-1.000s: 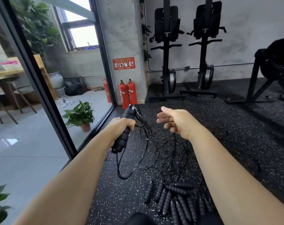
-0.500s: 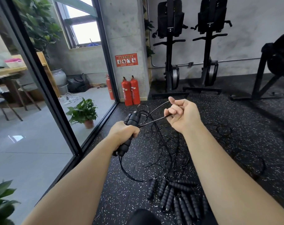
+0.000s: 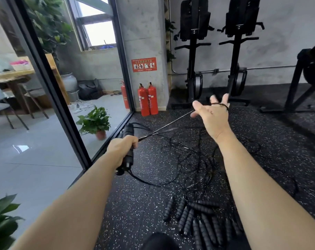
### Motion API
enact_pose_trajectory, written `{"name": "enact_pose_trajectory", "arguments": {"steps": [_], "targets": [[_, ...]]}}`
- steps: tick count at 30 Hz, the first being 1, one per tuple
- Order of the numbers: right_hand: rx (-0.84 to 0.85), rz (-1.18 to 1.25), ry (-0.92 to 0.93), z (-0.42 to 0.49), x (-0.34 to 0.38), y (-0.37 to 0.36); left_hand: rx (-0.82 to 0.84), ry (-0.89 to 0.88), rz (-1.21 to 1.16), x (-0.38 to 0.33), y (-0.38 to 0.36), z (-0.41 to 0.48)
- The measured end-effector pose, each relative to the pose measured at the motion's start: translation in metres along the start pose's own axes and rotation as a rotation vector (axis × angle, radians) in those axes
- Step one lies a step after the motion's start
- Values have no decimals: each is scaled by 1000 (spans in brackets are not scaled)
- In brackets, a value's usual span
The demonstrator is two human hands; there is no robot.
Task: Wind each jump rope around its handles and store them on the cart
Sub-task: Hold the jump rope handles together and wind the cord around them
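here, a person's left hand (image 3: pixel 121 150) is wrapped tight round black jump rope handles (image 3: pixel 129 130), held over the speckled gym floor (image 3: pixel 135 204) beside a glass wall. a thin cord (image 3: pixel 164 127) runs taut from the handles up to the right hand (image 3: pixel 213 117), raised further out. its fingers (image 3: pixel 225 98) are spread, and the cord lies looped across them rather than pinched.

nothing clamps that loop, so it may slip off the splayed fingers, and the turn would then go slack and wind loosely. the rope's other stretch trails from the bottom of the handles into a tangle of cords (image 3: pixel 191 159) on the floor. a firm pull could snag there, tighten a knot or drag neighbouring ropes along. the loose handles (image 3: pixel 198 217) lying in a row just in front of the person might be tugged out of place too.

the right fingertips are blurred, so how many fingers the loop crosses cannot be told. the left palm hides the middle of the handles, so it is unclear how many turns are on them, or whether the hand holds one handle or two. which floor cord belongs to this rope cannot be traced. the right forearm and the lower edge cut off part of the row. the cart is not in view.
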State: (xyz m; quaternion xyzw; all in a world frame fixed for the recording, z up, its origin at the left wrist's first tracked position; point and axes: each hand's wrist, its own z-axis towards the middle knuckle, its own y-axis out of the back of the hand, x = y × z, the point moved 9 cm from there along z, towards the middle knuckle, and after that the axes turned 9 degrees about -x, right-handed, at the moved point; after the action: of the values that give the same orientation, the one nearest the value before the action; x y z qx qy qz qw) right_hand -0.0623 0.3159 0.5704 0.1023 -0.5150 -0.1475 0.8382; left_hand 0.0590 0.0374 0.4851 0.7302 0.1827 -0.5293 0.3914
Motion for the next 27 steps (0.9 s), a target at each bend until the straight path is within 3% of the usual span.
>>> {"name": "enact_pose_trajectory", "arguments": {"steps": [3,10,14,18,20,23,27], "targets": [[96,110,-101,0,-13,-4,-35,23,22,7,12,4],[94,25,-87,3,-13,-14,-11,-12,-21,-7,10,1],[-34,-190,-27,3,-8,-10,25,-63,-9,-21,8,0],[-391,-416,23,5,-3,19,-11,-89,24,-31,15,3],[-434,-460,91,3,6,21,3,-92,37,-35,15,5],[-320,-503,221,-3,29,2,22,-110,63,-41,11,4],[190,-305,281,-27,48,-66,41,-146,95,-47,-2,-3]]}}
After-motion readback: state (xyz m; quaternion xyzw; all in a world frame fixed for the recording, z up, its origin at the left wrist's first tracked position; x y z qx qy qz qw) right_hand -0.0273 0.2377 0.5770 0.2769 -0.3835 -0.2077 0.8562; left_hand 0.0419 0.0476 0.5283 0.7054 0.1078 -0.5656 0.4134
